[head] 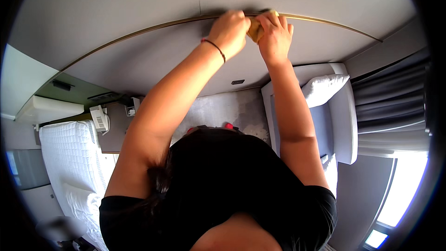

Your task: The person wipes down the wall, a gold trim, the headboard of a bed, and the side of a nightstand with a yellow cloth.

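Note:
Both my hands are raised to a thin gold trim strip (pixel 153 28) that runs across the light grey wall panel (pixel 156 59). My right hand (pixel 277 38) grips a crumpled yellow cloth (pixel 256 31), its fingers curled over it at the strip. Close beside it, my left hand (pixel 230 31) is closed in a fist, slightly blurred, against the cloth's left side. How much cloth lies inside the left fist is hidden. A dark cord bracelet (pixel 216 48) circles my left wrist.
Below right stands a pale sofa (pixel 343 125) with a white pillow (pixel 325 89); grey curtains (pixel 386 94) hang beyond it. To the left are a desk (pixel 116 122) with a telephone (pixel 100 118) and a white bed (pixel 69 153). Grey floor (pixel 223 108) shows below.

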The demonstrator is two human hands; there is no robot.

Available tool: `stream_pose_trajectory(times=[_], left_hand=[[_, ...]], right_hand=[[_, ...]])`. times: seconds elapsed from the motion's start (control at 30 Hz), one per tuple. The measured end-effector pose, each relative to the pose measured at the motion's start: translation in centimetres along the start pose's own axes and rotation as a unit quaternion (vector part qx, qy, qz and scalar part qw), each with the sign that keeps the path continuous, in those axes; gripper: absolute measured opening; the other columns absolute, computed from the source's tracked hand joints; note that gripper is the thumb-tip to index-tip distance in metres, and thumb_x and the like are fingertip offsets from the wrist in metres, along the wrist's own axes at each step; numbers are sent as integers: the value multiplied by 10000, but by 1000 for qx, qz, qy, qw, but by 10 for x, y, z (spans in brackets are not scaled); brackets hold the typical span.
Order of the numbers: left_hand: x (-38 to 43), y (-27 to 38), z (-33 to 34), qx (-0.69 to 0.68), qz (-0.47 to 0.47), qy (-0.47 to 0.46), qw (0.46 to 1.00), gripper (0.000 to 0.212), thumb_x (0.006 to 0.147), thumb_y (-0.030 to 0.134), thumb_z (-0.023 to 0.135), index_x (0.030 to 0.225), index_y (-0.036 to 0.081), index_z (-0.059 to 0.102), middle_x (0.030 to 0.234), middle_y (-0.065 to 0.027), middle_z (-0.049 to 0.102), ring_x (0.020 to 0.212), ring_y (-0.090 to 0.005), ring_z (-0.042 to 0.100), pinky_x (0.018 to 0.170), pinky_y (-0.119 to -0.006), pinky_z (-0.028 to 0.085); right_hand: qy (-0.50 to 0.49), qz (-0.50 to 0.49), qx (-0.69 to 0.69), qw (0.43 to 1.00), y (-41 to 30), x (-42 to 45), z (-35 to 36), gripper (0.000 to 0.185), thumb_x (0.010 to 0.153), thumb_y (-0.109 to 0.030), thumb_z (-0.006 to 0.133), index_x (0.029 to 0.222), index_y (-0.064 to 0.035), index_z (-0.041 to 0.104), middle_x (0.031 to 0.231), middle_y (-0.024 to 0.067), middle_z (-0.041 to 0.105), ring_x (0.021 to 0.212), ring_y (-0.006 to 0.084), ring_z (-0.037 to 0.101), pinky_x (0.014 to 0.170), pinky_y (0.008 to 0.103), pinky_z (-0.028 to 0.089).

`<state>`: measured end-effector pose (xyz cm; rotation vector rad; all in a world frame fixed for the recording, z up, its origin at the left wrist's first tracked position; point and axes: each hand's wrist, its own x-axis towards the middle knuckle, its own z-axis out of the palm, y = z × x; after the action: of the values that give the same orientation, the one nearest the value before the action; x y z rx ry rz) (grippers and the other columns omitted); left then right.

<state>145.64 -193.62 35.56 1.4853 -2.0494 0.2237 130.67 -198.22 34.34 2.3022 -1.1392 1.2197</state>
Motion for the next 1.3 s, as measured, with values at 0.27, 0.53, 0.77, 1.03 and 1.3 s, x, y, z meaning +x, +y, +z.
stream_pose_trajectory(times=[0.27, 0.53, 0.77, 1.03, 1.3], left_hand=[[-63, 22, -17, -48, -47, -95, 993, 183, 737, -14, 600, 899, 54, 651, 894, -117, 597, 774, -309, 623, 678, -396, 519], [-22, -21, -44, 107, 11, 153, 982, 281, 716, -58, 620, 970, 56, 654, 994, -69, 568, 898, -272, 544, 796, -394, 456], [-19, -18, -19, 154, 33, 117, 980, 212, 723, 16, 622, 930, 45, 654, 998, -59, 588, 910, -251, 550, 817, -382, 468], [31, 29, 22, 149, 88, 119, 978, 226, 719, 63, 600, 938, 21, 636, 1023, -67, 593, 920, -235, 564, 801, -366, 486], [52, 60, 10, 82, 10, -1, 997, 127, 762, 129, 572, 782, 29, 648, 882, -105, 599, 841, -293, 573, 721, -440, 461]], right_hand=[[-266, 107, 286, 914, 0, -62, -22, 350, 700, 110, 531, 979, -48, 672, 925, 139, 659, 898, 317, 641, 778, 341, 507], [-27, -71, 243, 967, -38, 18, 7, 378, 696, 47, 618, 1049, -87, 630, 1097, 81, 584, 992, 268, 565, 863, 384, 452], [24, -69, 85, 994, -18, 6, 23, 311, 717, -145, 660, 1019, -223, 655, 1056, -84, 601, 989, 158, 527, 818, 348, 334], [40, 8, 57, 998, 52, 2, 6, 245, 733, -126, 612, 953, -213, 678, 1032, -77, 618, 977, 182, 527, 814, 367, 331], [27, 50, 269, 961, 78, 2, 6, 211, 774, -24, 570, 935, -84, 693, 998, 41, 638, 973, 206, 568, 833, 335, 446]])
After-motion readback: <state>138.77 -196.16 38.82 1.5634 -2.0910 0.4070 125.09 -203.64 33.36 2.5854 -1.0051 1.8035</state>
